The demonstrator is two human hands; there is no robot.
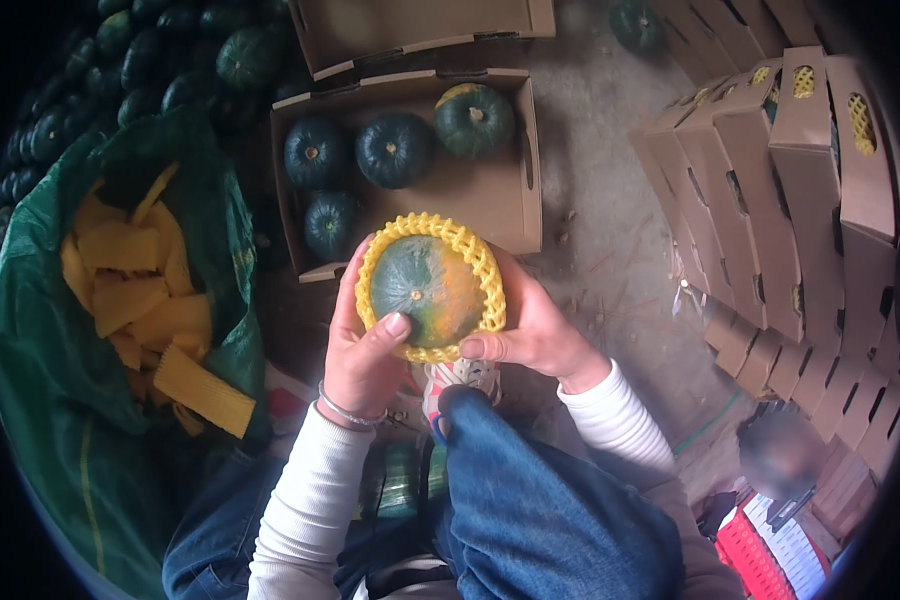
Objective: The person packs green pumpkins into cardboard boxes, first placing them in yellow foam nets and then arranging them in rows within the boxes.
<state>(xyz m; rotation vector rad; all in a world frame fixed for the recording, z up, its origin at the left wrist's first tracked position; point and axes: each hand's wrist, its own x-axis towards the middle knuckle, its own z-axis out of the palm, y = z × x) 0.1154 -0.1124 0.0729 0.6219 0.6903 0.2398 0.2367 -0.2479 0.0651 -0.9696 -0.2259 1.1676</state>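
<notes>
Between my two hands is a green and orange squash point(420, 289), wrapped around its sides by a yellow foam net sleeve point(493, 281). Its orange patch faces up on the right half. My left hand point(367, 334) grips the left side, with the thumb lying on the squash's skin. On the other side my right hand point(532, 322) holds the sleeve, its thumb at the lower right rim. Just beyond them is an open cardboard box point(450, 202) with several dark green squashes point(394, 150) inside, none of these in a sleeve. The near side of the box is partly hidden.
To the left stands a green woven sack point(60, 360) of flattened yellow foam sleeves point(131, 300). Squashes point(244, 60) are heaped at the far left. Stacked cardboard boxes point(742, 195) line the right. Another box point(427, 26) lies beyond the open one. A blurred person point(780, 457) is at lower right.
</notes>
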